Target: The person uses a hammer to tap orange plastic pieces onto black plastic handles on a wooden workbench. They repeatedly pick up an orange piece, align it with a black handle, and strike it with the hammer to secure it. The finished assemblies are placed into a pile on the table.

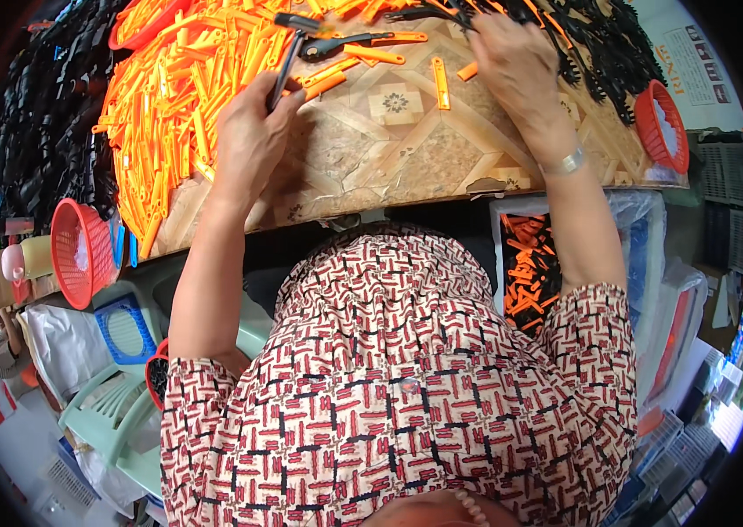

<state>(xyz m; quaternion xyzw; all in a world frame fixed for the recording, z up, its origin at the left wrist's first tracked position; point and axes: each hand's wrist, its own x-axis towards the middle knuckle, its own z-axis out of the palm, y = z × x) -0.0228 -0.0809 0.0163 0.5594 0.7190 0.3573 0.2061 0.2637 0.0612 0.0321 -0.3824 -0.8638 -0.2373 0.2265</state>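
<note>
My left hand (253,132) is closed around the shaft of a small hammer (288,66), its dark head pointing up and away from me. Just right of the head lies a curved black part (327,46) joined to an orange strip (402,38). My right hand (516,70), with a metal band at the wrist, reaches to the table's far side. Its fingers are curled on a slim black part (459,13) at the edge of the black pile. A loose orange handle piece (441,83) with holes lies between my hands.
A big heap of orange pieces (178,105) covers the table's left; black toothed parts (600,44) cover the far right. Red baskets (81,255) (666,127) sit at both sides. A box of orange and black pieces (529,272) is below the table's front edge (406,206).
</note>
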